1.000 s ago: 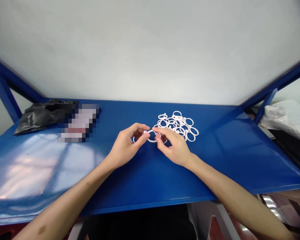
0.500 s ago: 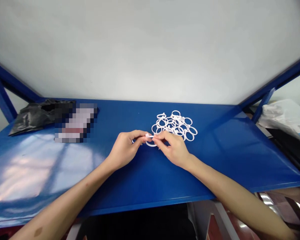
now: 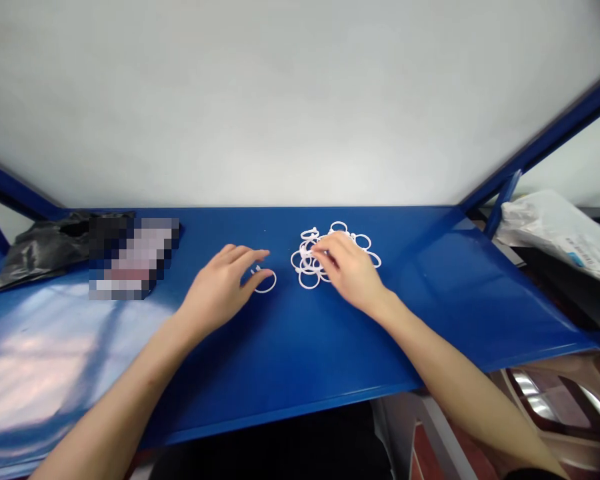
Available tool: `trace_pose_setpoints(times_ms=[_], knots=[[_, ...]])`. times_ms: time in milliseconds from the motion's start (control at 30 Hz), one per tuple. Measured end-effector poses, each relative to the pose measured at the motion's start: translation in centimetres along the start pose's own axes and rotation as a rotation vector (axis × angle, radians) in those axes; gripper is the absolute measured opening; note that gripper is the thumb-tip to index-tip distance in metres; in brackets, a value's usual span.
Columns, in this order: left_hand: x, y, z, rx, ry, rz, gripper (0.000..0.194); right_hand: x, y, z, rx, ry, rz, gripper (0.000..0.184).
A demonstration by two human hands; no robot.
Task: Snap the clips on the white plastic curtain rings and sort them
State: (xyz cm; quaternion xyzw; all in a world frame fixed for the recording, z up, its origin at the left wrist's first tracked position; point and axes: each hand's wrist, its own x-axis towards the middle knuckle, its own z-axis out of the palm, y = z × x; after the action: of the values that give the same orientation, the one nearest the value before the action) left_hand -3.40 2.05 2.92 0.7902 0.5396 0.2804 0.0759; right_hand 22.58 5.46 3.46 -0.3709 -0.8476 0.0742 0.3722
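A single white plastic ring lies flat on the blue shelf. My left hand rests beside it with fingers stretched out, fingertips touching the ring's left side. A heap of several white rings lies to the right. My right hand reaches over that heap, fingers bent down onto the rings; I cannot make out whether they grip one.
A black plastic bag and a blurred-out packet lie at the shelf's back left. Blue frame struts rise at both sides. A white bag lies beyond the right strut. A pale wall stands behind.
Both hands held one ring between them. Now that ring lies on the shelf by my left hand, and my right hand has moved right onto the heap.
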Motion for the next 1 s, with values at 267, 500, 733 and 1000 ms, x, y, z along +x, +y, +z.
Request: trace_pose_setpoints(times_ms=[267, 500, 733, 1000], knots=[[0.2, -2.8, -0.1, 0.184, -0.228, -0.097, 0.032, 1.0, 5.3, -5.2, -0.051, -0.207, 0.276, 0.005], [0.2, -1.8, 0.4, 0.192, -0.215, -0.095, 0.025, 0.9, 4.8, -4.2, -0.034, -0.307, 0.273, 0.008], [0.1, -0.8, 0.5, 0.142, -0.138, -0.108, 0.017, 0.9, 4.0, -3.3, -0.083, -0.219, 0.228, 0.011], [-0.3, 1.5, 0.4, -0.245, -0.051, -0.089, 0.017, -0.8, -1.4, 0.6, 0.159, -0.197, 0.004, 0.026]])
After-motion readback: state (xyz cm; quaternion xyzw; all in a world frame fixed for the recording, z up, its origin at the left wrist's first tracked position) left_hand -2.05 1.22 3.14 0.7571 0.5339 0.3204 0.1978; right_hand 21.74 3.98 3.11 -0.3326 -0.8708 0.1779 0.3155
